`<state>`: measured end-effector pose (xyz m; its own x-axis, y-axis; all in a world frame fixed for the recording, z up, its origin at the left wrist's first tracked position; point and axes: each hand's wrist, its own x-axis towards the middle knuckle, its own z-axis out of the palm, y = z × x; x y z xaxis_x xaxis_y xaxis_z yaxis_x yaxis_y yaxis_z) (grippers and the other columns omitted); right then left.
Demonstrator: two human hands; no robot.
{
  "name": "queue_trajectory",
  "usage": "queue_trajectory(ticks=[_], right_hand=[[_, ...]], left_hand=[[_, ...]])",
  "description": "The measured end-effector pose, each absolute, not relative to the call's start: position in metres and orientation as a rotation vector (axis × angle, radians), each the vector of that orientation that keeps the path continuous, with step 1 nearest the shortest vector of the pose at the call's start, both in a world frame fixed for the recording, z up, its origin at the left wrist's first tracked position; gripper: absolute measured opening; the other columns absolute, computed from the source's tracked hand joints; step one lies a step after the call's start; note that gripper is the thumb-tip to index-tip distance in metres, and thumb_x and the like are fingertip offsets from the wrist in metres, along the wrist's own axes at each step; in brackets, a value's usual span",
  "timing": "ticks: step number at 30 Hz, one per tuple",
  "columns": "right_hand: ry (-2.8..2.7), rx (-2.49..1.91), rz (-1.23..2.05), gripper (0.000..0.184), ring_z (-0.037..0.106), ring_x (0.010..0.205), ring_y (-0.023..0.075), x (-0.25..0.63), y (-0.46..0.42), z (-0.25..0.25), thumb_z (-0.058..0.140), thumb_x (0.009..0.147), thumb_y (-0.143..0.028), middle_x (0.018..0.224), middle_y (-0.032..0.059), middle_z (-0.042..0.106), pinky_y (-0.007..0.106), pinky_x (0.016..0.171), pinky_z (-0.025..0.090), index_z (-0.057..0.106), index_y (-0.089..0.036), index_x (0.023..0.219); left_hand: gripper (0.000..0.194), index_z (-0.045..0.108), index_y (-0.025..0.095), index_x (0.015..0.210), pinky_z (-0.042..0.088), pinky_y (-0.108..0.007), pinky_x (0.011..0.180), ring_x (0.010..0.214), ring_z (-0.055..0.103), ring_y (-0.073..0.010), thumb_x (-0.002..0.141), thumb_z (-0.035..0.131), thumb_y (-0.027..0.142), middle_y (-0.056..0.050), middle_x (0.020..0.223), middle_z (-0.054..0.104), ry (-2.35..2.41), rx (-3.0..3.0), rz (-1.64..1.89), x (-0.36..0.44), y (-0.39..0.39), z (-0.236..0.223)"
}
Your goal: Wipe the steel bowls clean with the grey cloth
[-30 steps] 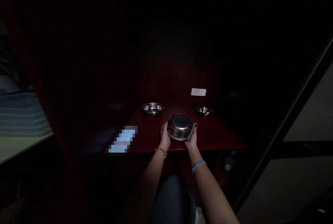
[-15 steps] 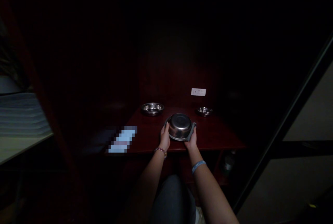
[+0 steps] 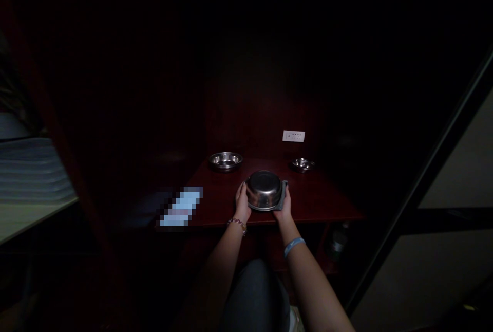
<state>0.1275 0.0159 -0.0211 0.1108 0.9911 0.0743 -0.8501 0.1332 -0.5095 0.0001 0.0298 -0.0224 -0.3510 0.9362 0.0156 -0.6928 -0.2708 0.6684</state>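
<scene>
A shiny metal bowl (image 3: 264, 188) is held bottom up between both hands, over the front part of a dark red desk (image 3: 215, 203). My left hand (image 3: 242, 204) grips the bowl's left side, thumb along its wall. On the right side, my right hand (image 3: 284, 207) is closed on the rim with a grey cloth (image 3: 283, 198) between palm and metal. The fingers under the rim are hidden. Behind the held bowl stand a wider metal bowl (image 3: 225, 161) at the left and a small metal bowl (image 3: 302, 165) at the right, both upright.
A white socket plate (image 3: 294, 136) is on the back wall. A pixelated bright patch (image 3: 181, 207) covers something at the desk's left edge. Under the desk, at the right, stands a bottle (image 3: 339, 242). At far left, a stack of pale trays (image 3: 34, 170) rests on a shelf.
The bowl has shifted slightly left and towards me, its bottom tipped less towards the camera. My left hand's fingers have moved a little left; the right hand still holds the cloth against the rim.
</scene>
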Motion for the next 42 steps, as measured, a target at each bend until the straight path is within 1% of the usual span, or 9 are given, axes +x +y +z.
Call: queue_trajectory(ticks=[2, 5, 10, 14, 17, 23, 30, 35, 42], right_hand=[[-0.457, -0.391, 1.389, 0.038, 0.075, 0.094, 0.0187, 0.127, 0.017, -0.022, 0.047, 0.097, -0.046, 0.098, 0.0016, 0.082, 0.041, 0.106, 0.053, 0.076, -0.022, 0.098], [-0.476, -0.403, 1.378, 0.038, 0.075, 0.094, 0.0180, 0.126, 0.018, -0.022, 0.046, 0.097, -0.047, 0.097, 0.0007, 0.082, 0.040, 0.107, 0.052, 0.076, -0.023, 0.096], [-0.398, -0.458, 1.367, 0.041, 0.075, 0.096, 0.0172, 0.124, 0.020, -0.022, 0.040, 0.100, -0.047, 0.095, -0.0007, 0.081, 0.041, 0.112, 0.048, 0.074, -0.024, 0.094], [-0.384, -0.469, 1.345, 0.043, 0.073, 0.108, 0.0187, 0.125, 0.020, -0.023, 0.039, 0.100, -0.048, 0.098, 0.0021, 0.081, 0.043, 0.114, 0.046, 0.074, -0.024, 0.096], [-0.426, -0.464, 1.330, 0.044, 0.071, 0.114, 0.0172, 0.125, 0.021, -0.024, 0.036, 0.101, -0.049, 0.103, 0.0003, 0.081, 0.042, 0.114, 0.045, 0.073, -0.025, 0.102], [-0.497, -0.469, 1.354, 0.047, 0.072, 0.109, 0.0159, 0.125, 0.023, -0.027, 0.035, 0.101, -0.052, 0.107, -0.0012, 0.080, 0.039, 0.113, 0.046, 0.073, -0.026, 0.105], [-0.464, -0.460, 1.373, 0.044, 0.075, 0.101, 0.0162, 0.124, 0.021, -0.025, 0.040, 0.100, -0.053, 0.101, 0.0001, 0.081, 0.036, 0.108, 0.051, 0.074, -0.025, 0.101], [-0.448, -0.477, 1.381, 0.046, 0.074, 0.103, 0.0177, 0.124, 0.017, -0.019, 0.038, 0.101, -0.051, 0.099, 0.0014, 0.081, 0.039, 0.110, 0.050, 0.074, -0.023, 0.101], [-0.422, -0.428, 1.403, 0.038, 0.074, 0.101, 0.0181, 0.124, 0.010, -0.012, 0.044, 0.099, -0.045, 0.094, 0.0001, 0.082, 0.040, 0.110, 0.050, 0.075, -0.023, 0.096]], left_hand=[[0.019, 0.071, 0.020, 0.105, 0.043, -0.040, 0.112, 0.119, 0.065, -0.0207, 0.089, 0.067, 0.030, -0.009, 0.126, 0.071, 0.698, 0.506, 1.869, 0.000, 0.032, -0.025], [0.021, 0.071, 0.021, 0.105, 0.043, -0.041, 0.113, 0.118, 0.065, -0.0209, 0.087, 0.069, 0.031, -0.009, 0.123, 0.072, 0.707, 0.495, 1.879, -0.001, 0.033, -0.027], [0.021, 0.071, 0.019, 0.101, 0.041, -0.043, 0.114, 0.120, 0.064, -0.0215, 0.085, 0.069, 0.033, -0.009, 0.115, 0.074, 0.643, 0.487, 1.882, 0.000, 0.035, -0.025], [0.018, 0.070, 0.018, 0.101, 0.040, -0.043, 0.115, 0.120, 0.064, -0.0216, 0.085, 0.069, 0.029, -0.010, 0.117, 0.073, 0.641, 0.485, 1.871, 0.002, 0.032, -0.023], [0.020, 0.069, 0.019, 0.107, 0.040, -0.042, 0.115, 0.121, 0.064, -0.0212, 0.088, 0.067, 0.026, -0.010, 0.122, 0.071, 0.642, 0.532, 1.853, 0.004, 0.027, -0.021], [0.027, 0.065, 0.021, 0.118, 0.040, -0.039, 0.115, 0.125, 0.061, -0.0207, 0.092, 0.064, 0.030, -0.010, 0.134, 0.066, 0.659, 0.636, 1.840, 0.004, 0.021, -0.019], [0.033, 0.066, 0.022, 0.122, 0.041, -0.039, 0.115, 0.127, 0.061, -0.0218, 0.091, 0.067, 0.033, -0.010, 0.137, 0.065, 0.620, 0.646, 1.845, 0.004, 0.017, -0.015], [0.029, 0.069, 0.021, 0.117, 0.041, -0.039, 0.115, 0.126, 0.062, -0.0215, 0.091, 0.068, 0.034, -0.010, 0.134, 0.067, 0.618, 0.614, 1.854, 0.004, 0.019, -0.015], [0.021, 0.072, 0.018, 0.108, 0.042, -0.040, 0.115, 0.123, 0.064, -0.0212, 0.091, 0.066, 0.028, -0.011, 0.133, 0.068, 0.650, 0.514, 1.863, 0.000, 0.029, -0.022]])
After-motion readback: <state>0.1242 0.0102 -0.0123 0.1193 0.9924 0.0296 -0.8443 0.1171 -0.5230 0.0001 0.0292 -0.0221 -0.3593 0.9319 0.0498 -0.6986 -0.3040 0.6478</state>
